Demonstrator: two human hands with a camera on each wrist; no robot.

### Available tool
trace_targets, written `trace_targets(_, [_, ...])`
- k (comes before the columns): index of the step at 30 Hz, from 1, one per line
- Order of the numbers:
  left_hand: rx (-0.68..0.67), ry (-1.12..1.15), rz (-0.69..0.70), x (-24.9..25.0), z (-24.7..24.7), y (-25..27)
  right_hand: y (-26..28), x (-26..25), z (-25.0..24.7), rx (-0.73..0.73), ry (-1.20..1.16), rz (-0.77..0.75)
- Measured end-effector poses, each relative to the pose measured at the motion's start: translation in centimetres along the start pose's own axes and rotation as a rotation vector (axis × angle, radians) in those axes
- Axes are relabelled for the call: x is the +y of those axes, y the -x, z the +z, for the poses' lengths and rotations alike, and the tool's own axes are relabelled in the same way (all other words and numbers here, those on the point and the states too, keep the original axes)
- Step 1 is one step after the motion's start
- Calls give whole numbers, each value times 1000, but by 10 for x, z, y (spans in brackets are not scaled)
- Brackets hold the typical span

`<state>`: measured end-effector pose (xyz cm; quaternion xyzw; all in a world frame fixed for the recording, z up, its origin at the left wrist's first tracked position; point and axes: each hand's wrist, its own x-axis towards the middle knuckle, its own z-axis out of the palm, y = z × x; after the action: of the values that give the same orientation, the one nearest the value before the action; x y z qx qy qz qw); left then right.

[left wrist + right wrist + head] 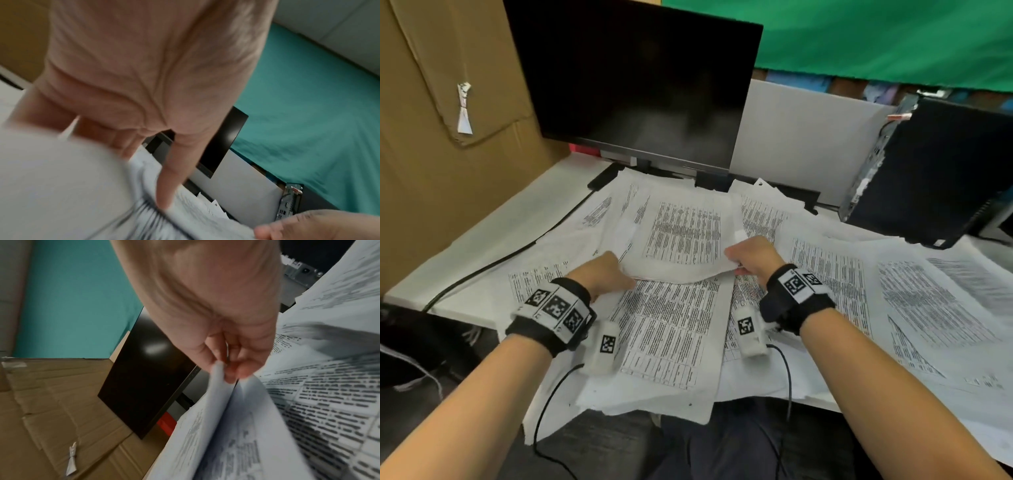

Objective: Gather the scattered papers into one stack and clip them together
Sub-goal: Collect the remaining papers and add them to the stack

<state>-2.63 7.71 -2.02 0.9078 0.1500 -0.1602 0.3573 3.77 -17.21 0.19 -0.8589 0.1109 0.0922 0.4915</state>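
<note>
A thin bundle of printed sheets (685, 236) is raised a little off the desk, its near edge bowed between my two hands. My left hand (619, 275) grips the bundle's near-left corner; in the left wrist view the thumb (168, 186) lies on top of the blurred paper (61, 186). My right hand (736, 260) pinches the near-right corner, and its fingertips (228, 371) are closed on the sheet edges (222, 426). More printed sheets (667, 329) lie loose and overlapping under the bundle.
Scattered papers (928, 301) cover the white desk (493, 236) to the right, some overhanging the front edge. A dark monitor (633, 78) stands behind, a black computer case (935, 168) at the right, cardboard (441, 137) at the left. A black cable (493, 263) crosses the desk.
</note>
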Motion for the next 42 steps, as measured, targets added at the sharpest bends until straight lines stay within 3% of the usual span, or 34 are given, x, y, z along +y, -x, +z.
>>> trace_targets(2, [5, 70, 2, -6, 6, -5, 6, -4, -5, -44, -76, -31])
trace_targets(4, [41, 229, -3, -15, 8, -11, 18, -11, -15, -183, -284, -26])
trace_targets(6, [94, 389, -32, -22, 3, -18, 29, -13, -30, -308, -338, -28])
trace_targets(9, [91, 540, -97, -21, -2, -25, 40, -5, -46, -490, -5, -59])
trace_targets(12, [87, 505, -110, -16, -2, -29, 49, 15, -46, -660, 214, -33])
trace_targets(18, [-28, 582, -119, -26, -2, -51, 51, 27, -33, -713, 334, -74])
trace_targets(21, [57, 452, 31, -12, 0, -28, 54, 23, -30, -737, 417, -35])
trace_targets(23, [103, 518, 172, 0, -2, -10, 56, 18, -31, -655, 445, -57])
trace_targets(24, [124, 541, 255, 4, -5, -4, 55, 17, -33, -540, 428, -99])
trace_targets(26, [136, 587, 421, 17, -17, 13, 45, 17, -36, -263, 206, -140])
trace_targets(27, [146, 630, 476, 25, -25, 23, 42, 18, -35, -197, 45, -144])
trace_targets(30, [221, 750, 539, 43, -39, 30, 37, 20, -23, -314, -414, -88])
trace_targets(32, [145, 668, 454, 49, -37, 24, 42, 16, -10, -398, -549, -42])
trace_targets(35, [-100, 468, 308, 45, -32, 11, 16, 32, 4, -266, -544, 53])
trace_targets(36, [-91, 408, 259, 39, -33, 7, -10, 51, 6, -213, -571, 72])
trace_targets(39, [172, 151, 41, 7, -45, -9, -19, 59, -6, -43, -591, 171])
trace_targets(42, [196, -73, -127, -18, -45, -21, -6, 59, -11, -48, -465, 160])
